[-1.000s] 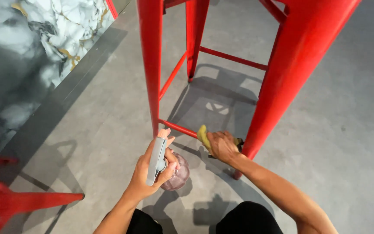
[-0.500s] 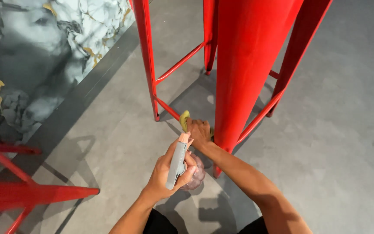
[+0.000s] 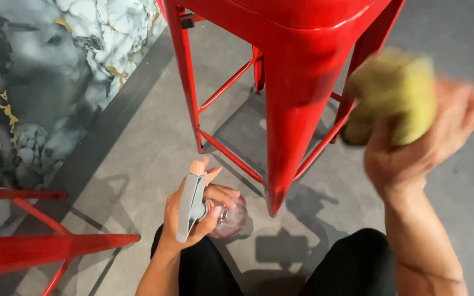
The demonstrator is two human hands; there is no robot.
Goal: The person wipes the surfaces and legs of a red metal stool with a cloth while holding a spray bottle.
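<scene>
Left hand (image 3: 193,211) clamped on a spray bottle (image 3: 207,211) — grey trigger head with a pale orange nozzle tip pointing far, clear pinkish body tucked under the fingers. It sits low in the near centre, above the grey floor (image 3: 138,142), just left of the nearest stool leg.

Right hand (image 3: 429,137) raised at right, blurred by motion, fingers closed on a yellow-green cloth (image 3: 393,96). Cloth is bunched, near the right side of the stool; contact with the metal — cannot tell through the blur.

Hands well apart, the stool's near leg between them.

Red metal stool (image 3: 297,82) fills the centre and top: glossy seat edge at top, tapered legs, thin cross rungs lower down. Its shadow falls on the floor beneath.

Second red metal frame (image 3: 39,252) at near left, only partly in view, a flat bar and slanted struts.

Marble-pattern surface (image 3: 45,71), grey-white with gold veins, at far left, bordered by a dark strip along the floor.

Person's dark trousers (image 3: 352,268) at the bottom edge, knees either side of a floor patch.
</scene>
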